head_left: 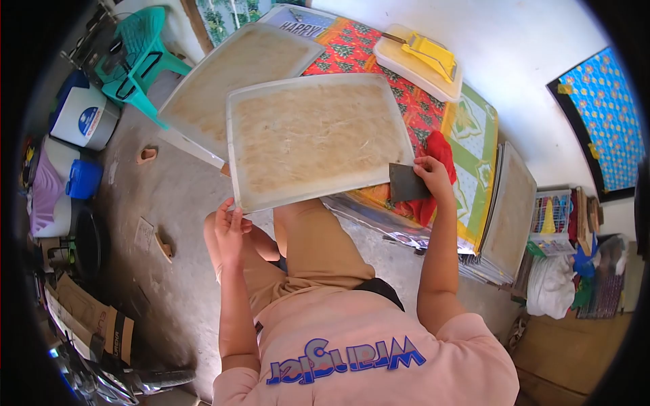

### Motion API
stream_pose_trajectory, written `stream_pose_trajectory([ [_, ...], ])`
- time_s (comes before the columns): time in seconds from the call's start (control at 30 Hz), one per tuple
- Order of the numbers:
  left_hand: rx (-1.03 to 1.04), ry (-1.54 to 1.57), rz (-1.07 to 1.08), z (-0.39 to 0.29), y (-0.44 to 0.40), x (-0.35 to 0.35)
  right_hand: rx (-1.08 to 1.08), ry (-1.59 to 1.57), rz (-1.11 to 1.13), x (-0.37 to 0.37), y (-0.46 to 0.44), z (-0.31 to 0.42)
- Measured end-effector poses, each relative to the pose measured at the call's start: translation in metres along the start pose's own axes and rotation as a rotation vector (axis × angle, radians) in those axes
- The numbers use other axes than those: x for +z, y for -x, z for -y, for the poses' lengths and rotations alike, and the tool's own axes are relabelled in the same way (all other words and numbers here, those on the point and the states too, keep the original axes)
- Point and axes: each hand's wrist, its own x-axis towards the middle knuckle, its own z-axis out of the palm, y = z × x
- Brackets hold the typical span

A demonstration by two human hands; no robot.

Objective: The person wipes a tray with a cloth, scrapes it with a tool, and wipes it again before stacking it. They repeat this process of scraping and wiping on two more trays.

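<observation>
My left hand (229, 229) pinches the near left corner of a flat rectangular panel (318, 139) with a pale rim and a tan, streaky surface. The panel lies tilted over the front of the table and above my lap. Between the thumb and fingers of my right hand (435, 177) is a thin dark rectangular scraper (408, 183), held by the panel's near right corner. A red cloth (441, 150) lies just behind that hand, partly covered by it. Another similar panel (237, 81) rests at the far left, partly under the first.
A white tub (413, 73) with a yellow tool (430, 55) across it stands on the patterned table cover (349, 46). Several stacked panels (508, 203) lean at the table's right side. A green chair (145, 61) and a cooler (84, 115) stand at left.
</observation>
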Motion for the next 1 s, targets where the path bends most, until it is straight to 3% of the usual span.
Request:
stream_pose_trajectory([
  [0.1, 0.017, 0.024, -0.014, -0.002, -0.01, 0.003, -0.092, 0.41, -0.09, 0.005, 0.004, 0.003],
  [0.27, -0.014, 0.023, 0.008, -0.017, -0.02, 0.016, -0.168, 0.762, -0.303, 0.025, 0.014, 0.031],
  [0.43, -0.007, -0.212, 0.008, -0.031, -0.019, 0.027, -0.14, 0.816, -0.152, 0.031, 0.028, 0.059],
  [0.5, 0.158, -0.218, 0.017, 0.006, -0.037, 0.021, -0.091, 0.792, -0.076, 0.028, 0.029, 0.064],
  [0.6, 0.148, -0.144, 0.067, 0.008, -0.04, 0.02, -0.158, 0.78, -0.036, 0.048, 0.039, 0.076],
  [1.0, 0.184, -0.291, 0.061, 0.007, -0.04, 0.019, -0.142, 0.798, -0.022, 0.063, 0.053, 0.098],
])
